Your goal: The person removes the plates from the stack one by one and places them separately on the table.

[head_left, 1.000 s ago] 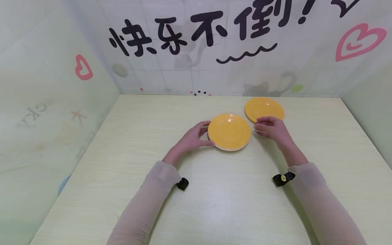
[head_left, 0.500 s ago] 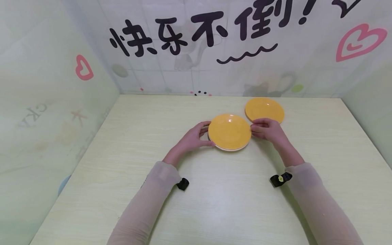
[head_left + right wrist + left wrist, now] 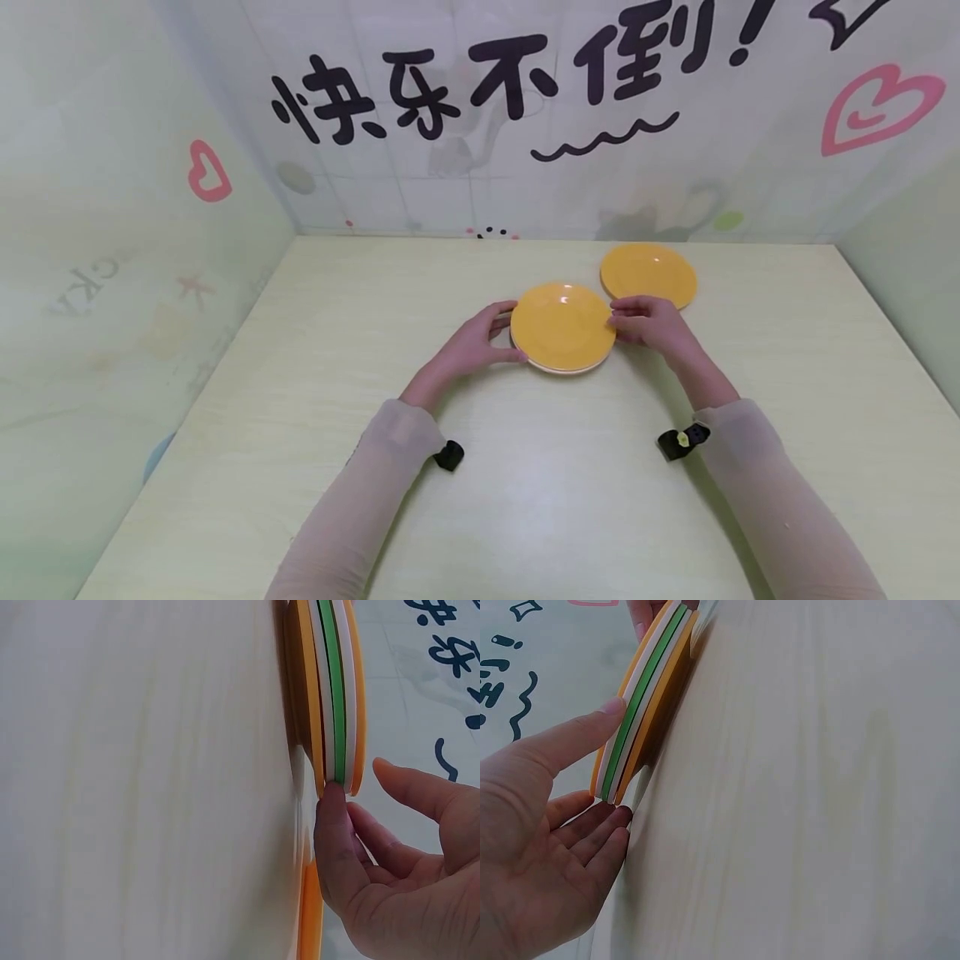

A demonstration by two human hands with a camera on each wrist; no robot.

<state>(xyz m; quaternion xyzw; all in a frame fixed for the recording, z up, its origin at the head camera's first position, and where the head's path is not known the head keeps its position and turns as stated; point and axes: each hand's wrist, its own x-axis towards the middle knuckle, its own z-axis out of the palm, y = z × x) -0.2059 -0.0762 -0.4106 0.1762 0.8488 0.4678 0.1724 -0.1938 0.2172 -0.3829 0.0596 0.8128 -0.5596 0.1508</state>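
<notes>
Shows orange, pale, green, pale and orange bands down the plate stack [image 3: 642,705], plain orange on the farther plate [image 3: 651,273], streaky cream on the tabletop [image 3: 555,500], black lettering [image 3: 513,92] and pink hearts [image 3: 829,125] on the wall [image 3: 427,196].

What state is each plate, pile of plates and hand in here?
Stack: upright, rims nearly aligned, green and pale layers between orange top and bottom
Left hand: thumb and fingers apart, touching the stack's rim
Right hand: a fingertip on the stack's edge
Far plate: flat on the table, partly hidden in the head view
</notes>
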